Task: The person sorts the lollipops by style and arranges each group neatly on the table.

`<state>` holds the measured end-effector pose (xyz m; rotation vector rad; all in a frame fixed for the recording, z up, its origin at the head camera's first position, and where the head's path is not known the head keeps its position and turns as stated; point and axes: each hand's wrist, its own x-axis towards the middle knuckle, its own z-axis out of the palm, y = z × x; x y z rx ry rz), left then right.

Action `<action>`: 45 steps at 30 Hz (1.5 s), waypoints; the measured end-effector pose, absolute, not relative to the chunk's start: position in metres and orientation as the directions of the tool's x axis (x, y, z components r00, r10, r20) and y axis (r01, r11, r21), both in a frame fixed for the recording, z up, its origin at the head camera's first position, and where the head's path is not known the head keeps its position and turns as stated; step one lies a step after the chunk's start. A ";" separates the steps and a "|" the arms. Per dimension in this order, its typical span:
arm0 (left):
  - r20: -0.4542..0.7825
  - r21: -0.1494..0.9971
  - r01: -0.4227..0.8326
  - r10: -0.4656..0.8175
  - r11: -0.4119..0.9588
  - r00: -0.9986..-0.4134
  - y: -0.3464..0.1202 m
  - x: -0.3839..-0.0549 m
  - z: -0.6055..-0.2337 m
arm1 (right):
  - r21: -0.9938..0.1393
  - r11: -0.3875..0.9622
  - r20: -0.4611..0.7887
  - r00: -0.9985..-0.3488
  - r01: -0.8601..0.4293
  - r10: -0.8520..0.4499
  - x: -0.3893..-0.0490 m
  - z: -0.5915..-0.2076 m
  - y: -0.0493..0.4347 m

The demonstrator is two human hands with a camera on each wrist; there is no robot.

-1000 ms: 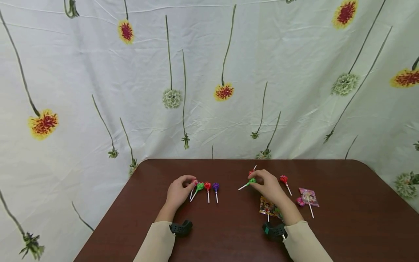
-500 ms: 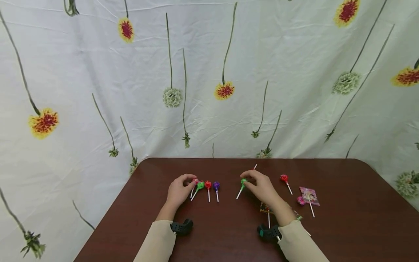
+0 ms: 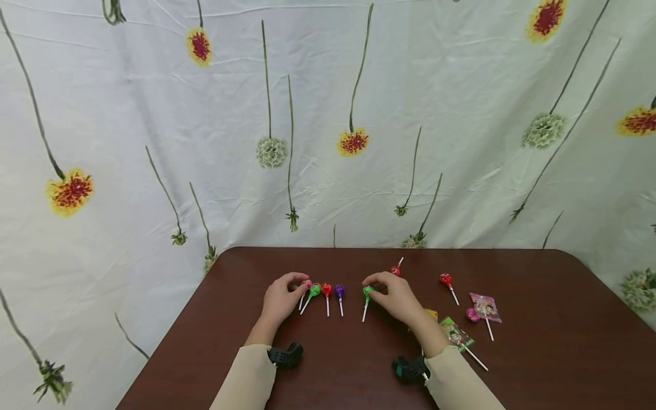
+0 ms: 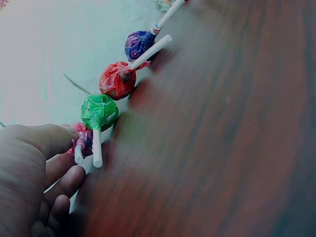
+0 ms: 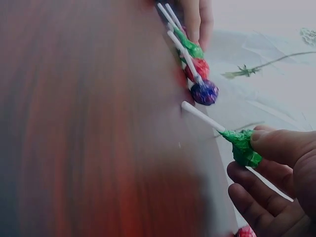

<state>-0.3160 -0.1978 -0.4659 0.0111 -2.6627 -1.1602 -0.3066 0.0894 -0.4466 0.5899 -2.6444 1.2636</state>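
Observation:
At the left end of a row of lollipops, my left hand (image 3: 279, 299) pinches the wrapped head of a pink lollipop (image 4: 83, 134) between thumb and fingers. Beside it lie a green lollipop (image 4: 98, 111), a red lollipop (image 4: 117, 80) and a purple lollipop (image 4: 139, 45), sticks toward me in the head view. My right hand (image 3: 397, 297) is to the right of the purple one, with a gap between. Its thumb and index finger pinch a second green lollipop (image 5: 244, 148) by the head, and that stick also points toward me.
Behind my right hand lies a red lollipop (image 3: 396, 270), and another red lollipop (image 3: 446, 279) is farther right. A pink lollipop (image 3: 472, 314), a pink-packet lollipop (image 3: 487, 306) and a green-packet lollipop (image 3: 455, 331) lie right of my forearm, which partly hides a yellow packet (image 3: 432, 314). A flowered cloth (image 3: 307, 188) hangs behind the table (image 3: 338, 364).
My right hand has moved left with the green lollipop, and its stick has swung from pointing left to pointing toward me. My left hand stays on the pink lollipop.

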 end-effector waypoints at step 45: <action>0.223 0.713 0.097 -0.094 0.695 -0.970 -0.197 -0.317 -0.468 | -0.705 0.619 0.322 -0.934 -0.345 -0.154 -0.312 -0.469 0.041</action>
